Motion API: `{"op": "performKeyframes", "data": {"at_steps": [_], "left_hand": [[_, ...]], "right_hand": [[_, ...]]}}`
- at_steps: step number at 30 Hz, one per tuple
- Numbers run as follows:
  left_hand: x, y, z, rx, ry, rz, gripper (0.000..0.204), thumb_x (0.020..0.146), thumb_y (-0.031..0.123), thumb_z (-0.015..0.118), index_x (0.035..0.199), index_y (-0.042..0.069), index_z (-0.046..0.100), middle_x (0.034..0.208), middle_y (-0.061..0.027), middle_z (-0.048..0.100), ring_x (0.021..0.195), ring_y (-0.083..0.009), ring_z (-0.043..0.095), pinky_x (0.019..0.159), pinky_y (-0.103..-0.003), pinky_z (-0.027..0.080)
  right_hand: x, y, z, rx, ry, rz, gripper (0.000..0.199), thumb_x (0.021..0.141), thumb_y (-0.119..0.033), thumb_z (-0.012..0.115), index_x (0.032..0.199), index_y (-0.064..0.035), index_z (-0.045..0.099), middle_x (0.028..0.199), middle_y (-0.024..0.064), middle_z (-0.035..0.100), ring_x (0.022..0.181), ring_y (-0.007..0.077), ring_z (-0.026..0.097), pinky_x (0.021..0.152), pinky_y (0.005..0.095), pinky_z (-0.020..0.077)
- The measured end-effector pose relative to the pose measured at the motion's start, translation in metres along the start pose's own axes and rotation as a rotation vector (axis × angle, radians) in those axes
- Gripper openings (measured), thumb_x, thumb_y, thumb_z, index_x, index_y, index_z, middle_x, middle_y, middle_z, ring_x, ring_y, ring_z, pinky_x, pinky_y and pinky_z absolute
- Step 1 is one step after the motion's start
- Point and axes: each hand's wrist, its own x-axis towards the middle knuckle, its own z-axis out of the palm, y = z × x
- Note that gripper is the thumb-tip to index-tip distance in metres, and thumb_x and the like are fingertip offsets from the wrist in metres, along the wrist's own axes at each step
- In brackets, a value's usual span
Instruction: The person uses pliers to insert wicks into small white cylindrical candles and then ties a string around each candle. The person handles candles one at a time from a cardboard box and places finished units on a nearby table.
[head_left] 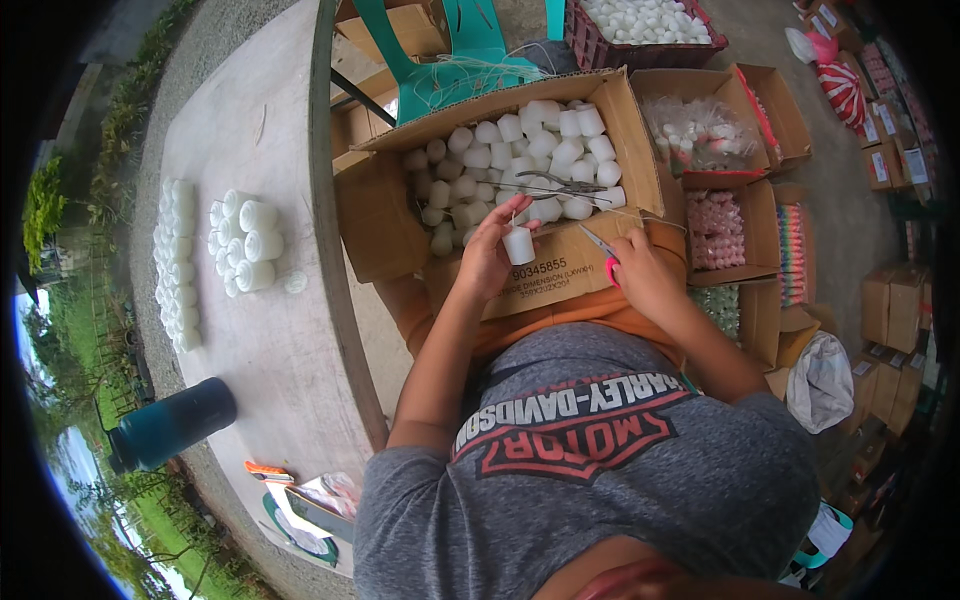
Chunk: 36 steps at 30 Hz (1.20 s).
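Observation:
A short white candle hangs by its wick from the fingers of my left hand, which are closed at its top. My right hand grips a pair of scissors with pink handles, its blades pointing toward the candle but apart from it. Just beyond both hands, a cardboard box on my lap holds many white candles lying loose. Across them lie dark-jawed pliers and some thin wires or wicks.
On the table at left stand grouped white candles, a row of candles and a teal bottle. An orange cutter lies nearer. A green chair, a crate and boxes of coloured pieces surround the box.

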Motion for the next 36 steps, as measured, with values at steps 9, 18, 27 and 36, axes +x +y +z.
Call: {"op": "performKeyframes", "data": {"at_steps": [9, 18, 27, 36], "left_hand": [[-0.011, 0.012, 0.001, 0.147, -0.128, 0.04, 0.053, 0.086, 0.002, 0.048, 0.138, 0.006, 0.036, 0.143, -0.0103, 0.034, 0.124, -0.0288, 0.044, 0.09, -0.041, 0.048], [-0.019, 0.022, 0.004, 0.064, -0.305, -0.037, 0.055, 0.083, 0.009, 0.055, 0.135, 0.005, 0.039, 0.141, -0.011, 0.037, 0.13, -0.0324, 0.036, 0.089, -0.045, 0.049], [-0.018, 0.015, 0.001, -0.093, -0.423, -0.112, 0.054, 0.082, 0.007, 0.054, 0.134, 0.004, 0.038, 0.141, -0.0122, 0.036, 0.129, -0.0291, 0.038, 0.091, -0.046, 0.049], [-0.013, 0.019, -0.005, 0.025, -0.218, 0.021, 0.043, 0.086, 0.014, 0.058, 0.127, 0.005, 0.046, 0.128, -0.0102, 0.049, 0.122, -0.0275, 0.046, 0.088, -0.039, 0.05]], "right_hand": [[0.009, 0.004, -0.017, 0.449, -0.16, -0.059, 0.03, 0.079, -0.011, 0.065, 0.104, -0.0008, 0.051, 0.081, 0.0121, 0.062, 0.074, 0.0264, 0.062, 0.066, 0.0346, 0.0493], [0.029, -0.011, -0.007, 1.368, -0.682, -0.026, 0.028, 0.087, -0.016, 0.063, 0.108, -0.0035, 0.048, 0.077, 0.0, 0.055, 0.069, 0.0059, 0.052, 0.061, 0.0205, 0.0419], [0.041, -0.022, 0.003, 1.397, -0.599, -0.039, 0.028, 0.084, -0.018, 0.066, 0.102, -0.0044, 0.05, 0.076, 0.0007, 0.057, 0.068, 0.0055, 0.052, 0.059, 0.0194, 0.0402], [0.037, -0.015, 0.001, 0.993, -0.406, -0.129, 0.036, 0.08, -0.019, 0.07, 0.105, -0.0006, 0.052, 0.081, 0.0045, 0.058, 0.071, 0.0129, 0.055, 0.065, 0.0241, 0.0455]]}}
